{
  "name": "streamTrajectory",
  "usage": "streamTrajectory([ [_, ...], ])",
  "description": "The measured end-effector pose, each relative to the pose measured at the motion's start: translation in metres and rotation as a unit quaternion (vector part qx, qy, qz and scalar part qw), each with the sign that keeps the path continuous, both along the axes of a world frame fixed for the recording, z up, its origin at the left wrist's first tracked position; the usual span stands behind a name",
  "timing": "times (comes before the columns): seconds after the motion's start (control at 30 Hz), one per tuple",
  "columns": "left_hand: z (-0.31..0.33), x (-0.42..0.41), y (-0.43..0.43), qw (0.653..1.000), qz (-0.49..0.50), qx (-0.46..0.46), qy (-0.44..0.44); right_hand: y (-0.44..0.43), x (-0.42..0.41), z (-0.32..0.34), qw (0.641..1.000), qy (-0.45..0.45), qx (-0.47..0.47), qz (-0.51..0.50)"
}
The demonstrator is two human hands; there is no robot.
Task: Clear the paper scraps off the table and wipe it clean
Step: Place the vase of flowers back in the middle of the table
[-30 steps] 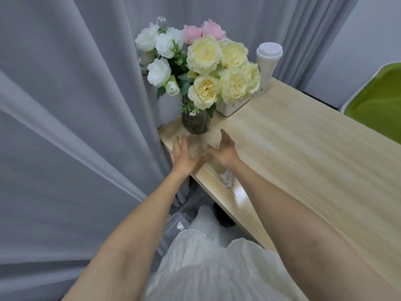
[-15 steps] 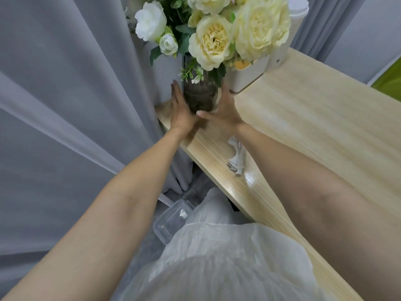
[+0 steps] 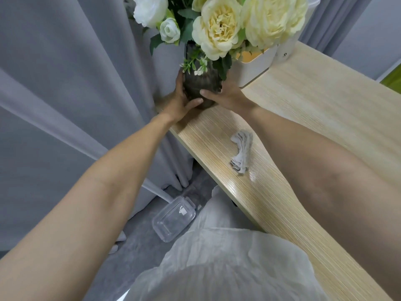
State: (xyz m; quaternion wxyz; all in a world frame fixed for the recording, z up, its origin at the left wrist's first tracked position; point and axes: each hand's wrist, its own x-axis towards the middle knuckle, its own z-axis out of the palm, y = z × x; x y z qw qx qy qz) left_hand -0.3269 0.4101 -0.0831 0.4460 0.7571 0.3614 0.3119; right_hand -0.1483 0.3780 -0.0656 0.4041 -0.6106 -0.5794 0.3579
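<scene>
Clear plastic tub (image 3: 173,218) on the floor, near left. My left hand (image 3: 180,101) and right hand (image 3: 227,94), fingers clamped round a dark vase (image 3: 201,85) of flowers (image 3: 219,31), far-left corner of the table (image 3: 325,105). Crumpled grey wad (image 3: 242,152), paper or cloth unclear, lies near the table's front edge, beside my right forearm. White box (image 3: 253,68) just right of the vase.

You're in what looks like a home or staged room corner: long grey fabric curtains (image 3: 65,83) behind a pale wood-grain table (image 3: 325,109), a dark glass vase of cream and white flowers (image 3: 200,83) at its far-left corner, grey carpet (image 3: 138,246) underfoot.
</scene>
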Motion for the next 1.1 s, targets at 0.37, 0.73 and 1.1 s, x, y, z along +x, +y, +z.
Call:
streamTrajectory([
  [0.37, 0.009, 0.000, 0.003, 0.999, -0.018, -0.033, -0.016, 0.007, -0.004, -0.005, 1.000, 0.008, 0.001, -0.030],
  [0.73, 0.068, 0.015, -0.020, 0.999, -0.035, 0.016, 0.011, -0.041, 0.007, 0.059, 0.995, 0.072, 0.012, -0.072],
  [1.1, 0.112, 0.137, -0.093, 0.980, -0.192, 0.049, 0.013, -0.167, 0.100, 0.113, 0.968, 0.057, 0.004, -0.245],
])
